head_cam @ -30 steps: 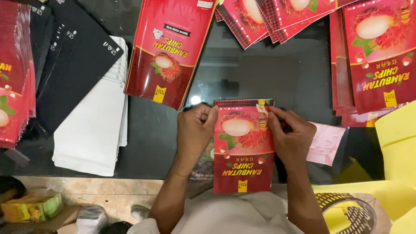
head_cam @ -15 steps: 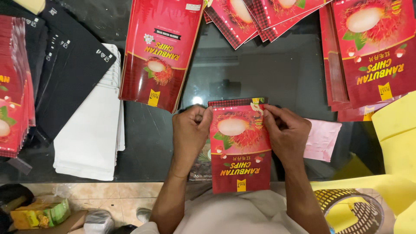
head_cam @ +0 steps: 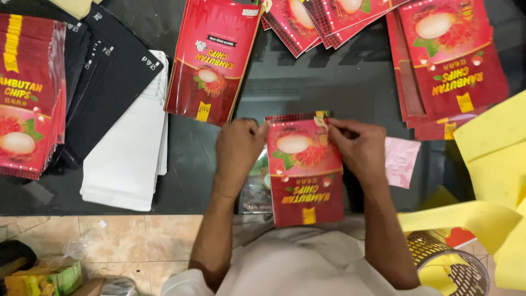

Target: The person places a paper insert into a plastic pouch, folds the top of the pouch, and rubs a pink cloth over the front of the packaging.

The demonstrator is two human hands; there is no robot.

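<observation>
Barely shifted since a second ago: same red pouch [head_cam: 304, 170] pinched at its top corners, just sitting a touch lower and more centred in view, with the big single pouch [head_cam: 212, 59] up top sliding left a bit. Left hand [head_cam: 236, 151] clamped on the top left corner, right hand [head_cam: 359, 149] on the top right, fingers closed tight on the edge, so both gripping that one pouch. Held flat over the near edge of the dark table [head_cam: 339, 82], bottom end hanging past it toward the lap, picture side up. Counting the rest: one fanned bunch of red pouches [head_cam: 323, 19] at the top, can't tell exactly how many, maybe four or five; another pile of red pouches [head_cam: 452, 66] on the right; a thick red stack [head_cam: 27, 98] far left. Then one spread of black bags [head_cam: 104, 87], one pile of white bags [head_cam: 131, 159], one pink slip [head_cam: 401, 160] just beside the right hand, some yellow sheets [head_cam: 493, 164], and one wire basket [head_cam: 449, 268] down on the floor.
</observation>
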